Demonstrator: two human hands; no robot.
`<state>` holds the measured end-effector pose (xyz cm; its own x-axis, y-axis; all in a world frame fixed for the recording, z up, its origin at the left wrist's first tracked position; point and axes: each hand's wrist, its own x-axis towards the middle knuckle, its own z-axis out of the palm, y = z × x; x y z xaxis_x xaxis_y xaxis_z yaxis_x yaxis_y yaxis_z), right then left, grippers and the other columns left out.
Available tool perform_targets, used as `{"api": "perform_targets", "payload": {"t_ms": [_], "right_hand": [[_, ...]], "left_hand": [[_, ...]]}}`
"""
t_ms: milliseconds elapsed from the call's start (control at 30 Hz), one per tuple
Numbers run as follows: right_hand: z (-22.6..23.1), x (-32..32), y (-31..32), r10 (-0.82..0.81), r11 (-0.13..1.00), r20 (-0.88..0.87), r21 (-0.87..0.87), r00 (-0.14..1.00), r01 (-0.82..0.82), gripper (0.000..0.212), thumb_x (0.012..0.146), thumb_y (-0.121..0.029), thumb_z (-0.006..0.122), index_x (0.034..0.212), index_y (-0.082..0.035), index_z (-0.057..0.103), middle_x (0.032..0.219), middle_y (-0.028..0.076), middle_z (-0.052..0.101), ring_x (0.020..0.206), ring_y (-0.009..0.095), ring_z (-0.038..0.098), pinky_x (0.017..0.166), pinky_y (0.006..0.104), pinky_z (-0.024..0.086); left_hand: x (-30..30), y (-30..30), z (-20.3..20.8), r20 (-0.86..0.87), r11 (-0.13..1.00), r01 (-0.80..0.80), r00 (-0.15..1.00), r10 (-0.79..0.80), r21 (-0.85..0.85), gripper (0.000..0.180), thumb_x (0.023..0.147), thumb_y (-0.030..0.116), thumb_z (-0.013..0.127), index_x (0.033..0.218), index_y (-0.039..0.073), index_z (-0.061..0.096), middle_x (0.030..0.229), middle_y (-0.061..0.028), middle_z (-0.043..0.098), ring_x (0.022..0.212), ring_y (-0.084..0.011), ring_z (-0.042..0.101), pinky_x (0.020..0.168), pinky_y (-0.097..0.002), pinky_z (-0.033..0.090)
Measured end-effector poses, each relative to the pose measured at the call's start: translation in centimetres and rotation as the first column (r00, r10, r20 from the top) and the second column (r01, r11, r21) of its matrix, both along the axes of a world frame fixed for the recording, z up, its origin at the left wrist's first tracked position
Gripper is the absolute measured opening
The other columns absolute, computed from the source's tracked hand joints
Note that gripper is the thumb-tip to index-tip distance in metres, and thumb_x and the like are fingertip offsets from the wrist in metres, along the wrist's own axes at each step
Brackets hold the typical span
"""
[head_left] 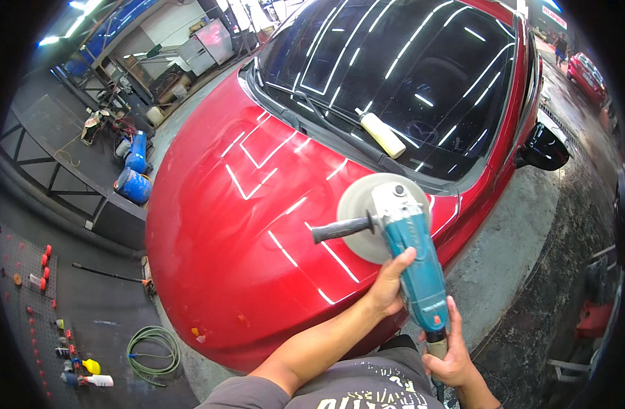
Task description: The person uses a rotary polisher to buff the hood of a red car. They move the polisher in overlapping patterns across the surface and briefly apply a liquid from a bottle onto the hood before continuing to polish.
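Your teal polisher (413,262) sits on the glossy red hood (244,225), its round grey pad (367,211) flat near the windscreen edge. Your left hand (389,283) grips the body; your right hand (450,354) clasps the tail. At twelve o'clock, a cream bottle (382,134) lies on the glass; at eight, a green hose (152,351) coils.

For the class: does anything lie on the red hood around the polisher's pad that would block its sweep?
Nothing visible does. The polisher, held by the left hand and right hand, sits on bare hood. The cream bottle lies apart, on the windshield.
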<state>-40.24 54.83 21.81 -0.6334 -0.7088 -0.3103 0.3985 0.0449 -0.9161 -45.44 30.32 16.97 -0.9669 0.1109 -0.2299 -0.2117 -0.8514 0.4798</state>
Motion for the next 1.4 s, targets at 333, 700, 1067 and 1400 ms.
{"api": "perform_targets", "payload": {"t_ms": [333,700,1067,1400], "right_hand": [[0.4,-1.2,-3.3,0.043,0.999,-0.022,-0.027,0.999,-0.044,0.123,0.088,0.004,0.066,0.176,-0.031,-0.012,0.128,0.02,0.056,0.07,0.016,0.064,0.055,0.0312,0.057],[1.3,-3.7,-14.2,0.407,0.909,0.058,-0.128,0.912,-0.398,0.122,0.089,0.007,0.065,0.177,-0.029,-0.011,0.126,0.016,0.058,0.075,0.015,0.064,0.059,0.0302,0.057],[-3.0,-1.7,-10.8,0.453,0.882,-0.147,-0.071,0.879,-0.466,0.121,0.087,-0.001,0.071,0.176,-0.006,-0.011,0.18,0.021,0.014,0.159,0.029,0.028,0.128,0.0475,0.03],[0.0,-0.2,-4.9,0.102,0.981,-0.172,0.181,0.98,-0.07,0.133,0.086,-0.013,0.088,0.178,-0.013,-0.008,0.141,0.012,0.054,0.104,0.019,0.058,0.097,0.0387,0.053]], "left_hand": [[-0.5,-3.0,0.4,-0.031,1.0,-0.021,0.999,0.021,-0.007,0.078,0.101,0.061,0.07,0.146,-0.001,0.055,0.133,-0.0199,0.068,0.127,-0.0346,0.069,0.108,-0.0552,0.06],[6.1,-13.9,1.5,0.075,0.896,-0.413,0.9,0.429,-0.161,0.088,0.097,0.069,0.068,0.141,-0.006,0.056,0.126,-0.0248,0.071,0.115,-0.0378,0.074,0.104,-0.0578,0.062],[10.4,-10.5,-0.8,-0.039,0.939,-0.344,0.939,0.343,-0.023,0.086,0.094,0.066,0.076,0.154,0.01,0.05,0.14,-0.0142,0.067,0.136,-0.0356,0.064,0.117,-0.0687,0.051],[1.9,-4.5,-2.6,-0.064,0.997,-0.022,0.998,0.027,0.073,0.076,0.098,0.05,0.08,0.149,0.001,0.052,0.138,-0.0171,0.067,0.133,-0.0326,0.066,0.115,-0.0545,0.056]]}}
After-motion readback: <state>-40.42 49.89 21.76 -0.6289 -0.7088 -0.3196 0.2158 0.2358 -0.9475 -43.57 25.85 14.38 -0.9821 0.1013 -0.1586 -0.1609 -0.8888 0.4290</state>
